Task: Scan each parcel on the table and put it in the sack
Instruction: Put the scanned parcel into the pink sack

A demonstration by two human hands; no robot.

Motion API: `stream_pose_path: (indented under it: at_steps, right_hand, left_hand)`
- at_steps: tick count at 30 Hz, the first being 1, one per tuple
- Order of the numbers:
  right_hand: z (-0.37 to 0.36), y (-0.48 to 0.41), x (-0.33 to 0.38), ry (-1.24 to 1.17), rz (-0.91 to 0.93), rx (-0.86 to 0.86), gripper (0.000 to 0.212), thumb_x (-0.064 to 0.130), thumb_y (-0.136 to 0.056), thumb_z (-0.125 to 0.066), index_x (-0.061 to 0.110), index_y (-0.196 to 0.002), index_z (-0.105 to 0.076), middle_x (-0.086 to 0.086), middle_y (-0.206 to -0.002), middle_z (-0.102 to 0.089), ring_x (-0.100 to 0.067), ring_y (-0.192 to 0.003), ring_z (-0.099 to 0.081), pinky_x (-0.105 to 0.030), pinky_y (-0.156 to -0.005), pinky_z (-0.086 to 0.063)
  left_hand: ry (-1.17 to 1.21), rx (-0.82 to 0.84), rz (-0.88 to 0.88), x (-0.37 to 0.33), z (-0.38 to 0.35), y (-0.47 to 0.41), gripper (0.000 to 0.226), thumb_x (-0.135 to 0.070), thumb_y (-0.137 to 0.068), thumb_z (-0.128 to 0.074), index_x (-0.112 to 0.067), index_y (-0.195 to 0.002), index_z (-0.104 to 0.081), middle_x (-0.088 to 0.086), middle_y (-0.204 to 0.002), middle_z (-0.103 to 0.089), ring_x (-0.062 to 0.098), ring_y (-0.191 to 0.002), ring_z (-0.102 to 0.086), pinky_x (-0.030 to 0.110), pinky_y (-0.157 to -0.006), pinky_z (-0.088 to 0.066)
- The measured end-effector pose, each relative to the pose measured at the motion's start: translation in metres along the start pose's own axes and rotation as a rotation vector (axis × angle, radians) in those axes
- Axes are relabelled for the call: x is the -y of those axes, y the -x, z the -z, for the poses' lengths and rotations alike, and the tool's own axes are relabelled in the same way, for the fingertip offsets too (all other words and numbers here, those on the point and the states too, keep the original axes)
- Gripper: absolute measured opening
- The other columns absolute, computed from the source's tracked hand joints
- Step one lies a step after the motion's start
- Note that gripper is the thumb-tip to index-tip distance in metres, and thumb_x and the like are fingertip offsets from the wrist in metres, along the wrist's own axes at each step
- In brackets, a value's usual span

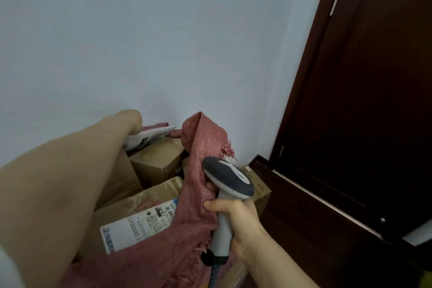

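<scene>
Several boxes (159,161) already in sack (198,147). Right hand (243,222) grips scanner (224,177) plus sack rim; left hand (131,119) at white mailer (152,137), grip hidden, can't tell.

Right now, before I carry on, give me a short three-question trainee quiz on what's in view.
1. True or false: the right hand holds the scanner by its handle.
2. Which colour is the sack? A) blue B) reddish pink C) green
3. Fill in: the left hand holds a flat ____ parcel above the cardboard boxes in the sack.

Key: 1 true; 2 B; 3 white.
</scene>
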State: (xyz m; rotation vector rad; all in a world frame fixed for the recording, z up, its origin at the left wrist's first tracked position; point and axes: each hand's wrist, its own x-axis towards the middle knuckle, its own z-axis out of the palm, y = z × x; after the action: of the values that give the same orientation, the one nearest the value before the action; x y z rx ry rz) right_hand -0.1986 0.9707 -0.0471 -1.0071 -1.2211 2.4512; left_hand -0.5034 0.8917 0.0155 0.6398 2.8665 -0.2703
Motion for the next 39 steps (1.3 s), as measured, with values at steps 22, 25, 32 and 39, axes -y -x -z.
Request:
stream_pose_path:
  at_steps: [22,25,32,39]
  right_hand:
    - [-0.006,-0.007,0.002,0.001,0.031,0.041,0.041,-0.022,-0.066,-0.064,-0.001,-0.101,-0.07,-0.017,-0.087,-0.073,-0.027,-0.07,-0.07,-0.03,-0.056,-0.053]
    - [-0.012,-0.004,0.003,-0.024,0.045,0.046,0.048,-0.024,-0.066,-0.062,-0.002,-0.108,-0.066,-0.015,-0.081,-0.074,-0.024,-0.062,-0.07,-0.03,-0.052,-0.054]
    - [-0.035,0.011,0.001,0.067,0.164,-0.007,0.046,-0.02,-0.067,-0.07,0.013,-0.098,-0.067,-0.011,-0.086,-0.073,-0.033,-0.085,-0.068,-0.05,-0.082,-0.057]
    - [-0.046,0.013,-0.006,0.058,0.162,-0.024,0.045,-0.017,-0.069,-0.072,0.004,-0.108,-0.066,-0.019,-0.097,-0.073,-0.037,-0.09,-0.069,-0.054,-0.084,-0.056]
  left_hand:
    - [0.069,0.179,-0.034,-0.006,-0.027,-0.011,0.031,-0.034,-0.092,-0.055,-0.008,-0.105,-0.065,0.011,-0.112,-0.064,0.028,-0.099,-0.059,0.03,-0.082,-0.044]
    - [0.147,-0.062,-0.001,0.005,-0.011,-0.017,0.021,-0.015,-0.09,-0.058,0.001,-0.103,-0.064,0.021,-0.114,-0.064,0.034,-0.102,-0.06,0.036,-0.087,-0.049]
    - [0.453,-0.586,0.114,0.046,0.042,0.014,0.025,-0.004,-0.091,-0.05,0.017,-0.102,-0.06,0.036,-0.111,-0.058,0.047,-0.106,-0.055,0.045,-0.09,-0.043]
    - [0.774,-0.407,0.295,0.092,0.018,0.049,0.02,-0.012,-0.086,-0.064,0.008,-0.09,-0.065,0.028,-0.094,-0.068,0.037,-0.079,-0.066,0.04,-0.071,-0.055]
